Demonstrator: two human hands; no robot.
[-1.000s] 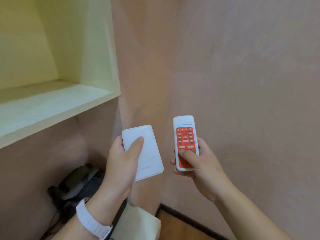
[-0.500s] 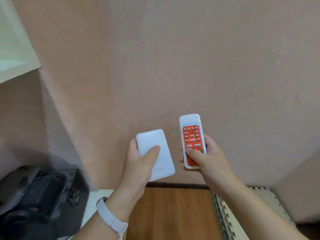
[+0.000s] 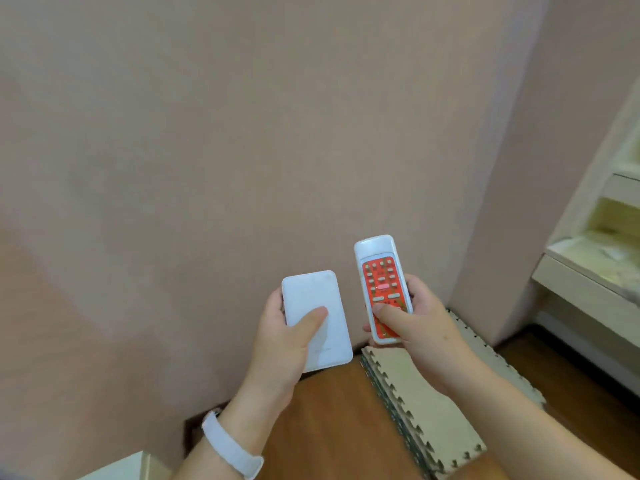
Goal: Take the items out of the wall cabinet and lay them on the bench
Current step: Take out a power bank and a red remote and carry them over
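Your left hand (image 3: 287, 341) grips a flat white power bank (image 3: 316, 318), thumb laid across its face; your right hand (image 3: 419, 327) grips a white remote (image 3: 382, 289) with an orange keypad, thumb on its lower buttons. Both are raised side by side, apart, before a pink wall (image 3: 242, 133). Below lie stacked foam mats (image 3: 440, 410) on a wooden floor (image 3: 329, 427). Pale shelving (image 3: 602, 244) stands at your right.

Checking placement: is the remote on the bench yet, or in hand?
In hand. The right hand grips the remote, thumb on its red keypad, held above the floor.
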